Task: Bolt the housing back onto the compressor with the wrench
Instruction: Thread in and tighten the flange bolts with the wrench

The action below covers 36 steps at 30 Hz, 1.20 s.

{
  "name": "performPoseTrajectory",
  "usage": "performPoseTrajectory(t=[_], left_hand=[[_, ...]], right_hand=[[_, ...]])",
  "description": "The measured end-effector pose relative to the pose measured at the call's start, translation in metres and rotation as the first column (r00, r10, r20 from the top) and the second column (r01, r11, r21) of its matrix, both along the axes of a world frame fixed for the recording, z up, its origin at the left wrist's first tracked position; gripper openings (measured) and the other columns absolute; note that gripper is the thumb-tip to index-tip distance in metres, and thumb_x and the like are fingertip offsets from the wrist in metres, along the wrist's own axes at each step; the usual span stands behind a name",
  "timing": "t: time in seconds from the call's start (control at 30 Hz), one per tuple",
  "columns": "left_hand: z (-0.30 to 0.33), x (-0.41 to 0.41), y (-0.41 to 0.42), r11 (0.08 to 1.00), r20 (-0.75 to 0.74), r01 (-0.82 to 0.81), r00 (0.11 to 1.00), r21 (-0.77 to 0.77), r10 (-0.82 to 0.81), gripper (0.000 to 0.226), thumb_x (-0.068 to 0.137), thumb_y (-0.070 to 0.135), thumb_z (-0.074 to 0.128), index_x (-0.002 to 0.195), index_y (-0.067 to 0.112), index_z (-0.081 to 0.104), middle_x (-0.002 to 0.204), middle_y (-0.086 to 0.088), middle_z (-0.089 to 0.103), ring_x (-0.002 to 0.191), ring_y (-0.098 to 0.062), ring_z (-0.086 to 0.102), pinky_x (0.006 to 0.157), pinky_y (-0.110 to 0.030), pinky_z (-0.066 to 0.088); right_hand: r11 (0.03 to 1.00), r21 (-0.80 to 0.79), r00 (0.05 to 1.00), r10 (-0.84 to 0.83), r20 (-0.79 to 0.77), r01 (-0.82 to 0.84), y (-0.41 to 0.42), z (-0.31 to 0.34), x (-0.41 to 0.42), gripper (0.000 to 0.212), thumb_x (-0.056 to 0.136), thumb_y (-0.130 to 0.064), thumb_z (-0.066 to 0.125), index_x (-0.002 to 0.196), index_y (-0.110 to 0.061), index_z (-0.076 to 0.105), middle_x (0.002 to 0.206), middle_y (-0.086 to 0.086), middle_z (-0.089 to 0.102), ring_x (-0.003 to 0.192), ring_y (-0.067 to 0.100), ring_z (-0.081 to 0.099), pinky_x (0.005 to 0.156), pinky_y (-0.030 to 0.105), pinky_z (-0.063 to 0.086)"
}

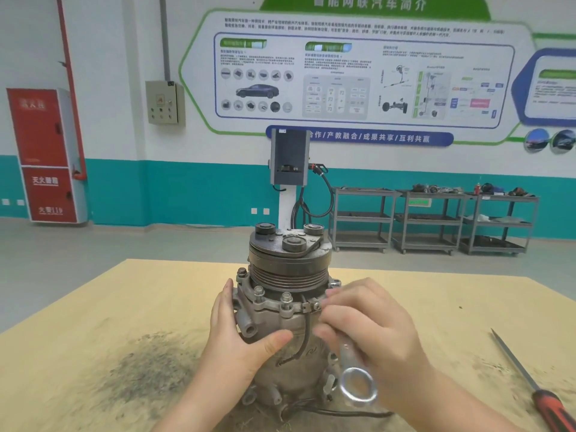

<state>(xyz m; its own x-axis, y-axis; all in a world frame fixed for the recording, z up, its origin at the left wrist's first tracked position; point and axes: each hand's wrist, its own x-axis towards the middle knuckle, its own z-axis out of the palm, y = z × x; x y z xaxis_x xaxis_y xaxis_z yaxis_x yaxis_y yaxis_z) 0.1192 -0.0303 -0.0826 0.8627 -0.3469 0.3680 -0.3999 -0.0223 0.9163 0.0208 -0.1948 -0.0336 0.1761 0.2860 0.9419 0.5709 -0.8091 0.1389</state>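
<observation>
Grey cast metal fills the middle of your view: the compressor (282, 310) stands upright on the pale wooden table (124, 307), pulley end up, with the grooved pulley (288, 275) and the dark clutch plate (285, 241) on top. Your left hand (237, 335) holds the body from the left, fingers reaching round the far side and the thumb pressed flat across the front of the housing (280, 347). Your right hand (371, 332) grips the wrench (353, 369), fingers curled round its shank; the ring end hangs low by the base, and the working end is hidden under your fingers at the flange on the right. Two flanged bolts (272, 296) stand proud of the flange at the front, and another sits at the left rim. A black wire (304, 338) runs down the front of the housing from a small clamp.

On the table to your right, well apart from the compressor, lies a screwdriver (530, 381) with a red and black handle. A dark smear of grit (149, 366) marks the wood to your left. Behind stand grey shelf carts (430, 219), a red fire cabinet (46, 154) and a wall poster (358, 73).
</observation>
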Motion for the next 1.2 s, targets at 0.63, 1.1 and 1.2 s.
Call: performPoseTrajectory(t=[0.63,1.1,1.2], left_hand=[[-0.002,0.002,0.001,1.000,0.000,0.000,1.000,0.014,0.000,0.138,0.037,0.083,0.075,0.151,0.053,0.004,0.158,0.021,0.021,0.143,-0.011,0.032,0.117,-0.046,0.032],[0.000,0.000,0.002,0.999,0.009,-0.016,1.000,0.044,0.015,0.146,0.031,0.088,0.071,0.154,0.047,0.004,0.159,0.020,0.022,0.144,-0.008,0.030,0.119,-0.047,0.029],[0.000,-0.001,0.002,0.999,0.007,-0.012,1.000,0.049,0.012,0.151,0.026,0.093,0.069,0.154,0.049,0.003,0.159,0.019,0.022,0.144,-0.010,0.031,0.118,-0.049,0.031]], right_hand=[[-0.064,0.952,0.670,0.697,0.258,-0.300,-0.029,0.042,0.002,0.020,0.092,0.002,0.029,0.089,-0.012,0.043,0.052,0.005,0.048,0.052,0.020,0.054,0.050,0.028,0.040],[-0.192,0.981,0.529,0.830,0.177,-0.026,-0.047,0.018,0.028,0.020,0.090,0.001,0.027,0.083,-0.011,0.043,0.051,0.003,0.037,0.044,0.018,0.045,0.037,0.022,0.034],[-0.261,0.964,0.497,0.831,0.249,-0.045,-0.042,0.013,0.031,0.015,0.082,0.000,0.033,0.082,-0.011,0.042,0.050,0.003,0.037,0.043,0.017,0.045,0.035,0.021,0.034]])
